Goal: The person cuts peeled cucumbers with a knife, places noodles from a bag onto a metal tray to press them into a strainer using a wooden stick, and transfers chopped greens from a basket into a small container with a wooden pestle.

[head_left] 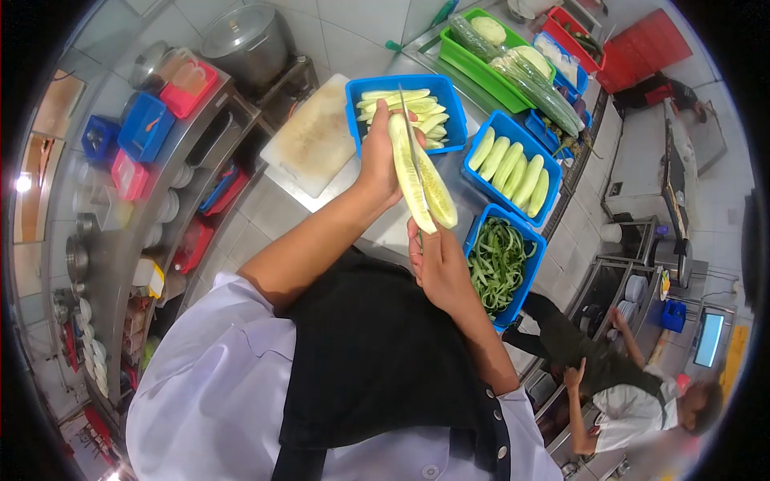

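Note:
My left hand (380, 156) is wrapped round the upper end of a peeled cucumber (405, 172), held in the air above the counter. The cucumber is split lengthwise, its two halves spread apart at the lower end. A knife (412, 138) lies in the cut, its blade tip pointing up past my left fingers. My right hand (439, 268) is closed at the lower end, round the knife's handle, which is mostly hidden. Behind the cucumber is a blue basket (457, 120) of cut cucumber pieces (433, 108).
To the right stand a blue basket (468, 170) of whole peeled cucumbers (507, 167) and another (539, 240) of green peelings (497, 264). A white cutting board (301, 136) lies left. A green basket (497, 90) holds vegetables. Another person (618, 385) stands at the right.

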`<act>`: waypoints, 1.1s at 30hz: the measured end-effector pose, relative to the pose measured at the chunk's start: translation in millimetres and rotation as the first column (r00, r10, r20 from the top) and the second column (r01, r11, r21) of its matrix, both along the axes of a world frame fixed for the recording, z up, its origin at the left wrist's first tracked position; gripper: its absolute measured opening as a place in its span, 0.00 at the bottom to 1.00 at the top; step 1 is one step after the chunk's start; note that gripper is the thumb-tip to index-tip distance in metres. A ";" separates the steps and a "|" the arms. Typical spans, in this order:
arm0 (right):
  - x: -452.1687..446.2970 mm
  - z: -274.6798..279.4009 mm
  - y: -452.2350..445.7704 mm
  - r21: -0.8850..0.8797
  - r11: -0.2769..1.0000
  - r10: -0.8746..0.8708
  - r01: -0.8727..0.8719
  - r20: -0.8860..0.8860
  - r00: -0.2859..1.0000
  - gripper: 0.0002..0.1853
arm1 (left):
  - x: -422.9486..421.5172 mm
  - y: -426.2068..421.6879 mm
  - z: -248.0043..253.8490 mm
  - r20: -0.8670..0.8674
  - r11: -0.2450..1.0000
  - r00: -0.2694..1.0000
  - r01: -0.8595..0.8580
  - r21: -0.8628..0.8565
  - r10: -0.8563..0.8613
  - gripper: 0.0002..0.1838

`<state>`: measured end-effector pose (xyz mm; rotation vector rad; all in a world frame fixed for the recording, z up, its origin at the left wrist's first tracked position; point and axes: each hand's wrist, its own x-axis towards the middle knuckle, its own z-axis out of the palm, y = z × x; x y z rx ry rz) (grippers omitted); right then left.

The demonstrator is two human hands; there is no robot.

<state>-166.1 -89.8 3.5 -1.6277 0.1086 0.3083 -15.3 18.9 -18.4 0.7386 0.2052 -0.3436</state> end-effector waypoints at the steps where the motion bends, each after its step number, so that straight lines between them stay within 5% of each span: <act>1: 0.9 1.1 0.0 -0.082 0.997 0.006 -0.008 -0.026 1.000 0.23 | 0.0 0.0 -5.2 0.013 0.999 1.000 -0.027 0.023 0.026 0.25; 7: -2.2 14.5 7.6 -0.143 0.990 0.015 -0.011 0.024 1.000 0.23 | 4.2 5.6 3.0 -0.060 0.989 0.988 -0.145 -0.015 0.144 0.21; 24: 3.6 2.3 10.4 -0.227 0.974 0.042 -0.022 0.084 0.996 0.22 | -16.6 2.8 12.0 -0.053 0.998 0.997 -0.058 0.012 0.059 0.21; 30: 12.0 -19.7 7.9 -0.319 0.946 0.023 0.058 0.244 0.969 0.04 | -23.0 -3.5 13.3 -0.076 0.998 0.996 -0.038 0.047 0.042 0.21; 33: 14.4 -13.5 9.7 -0.242 0.968 -0.013 0.062 0.197 0.980 0.04 | -24.7 -5.5 18.3 -0.104 0.996 0.992 -0.069 0.060 0.075 0.21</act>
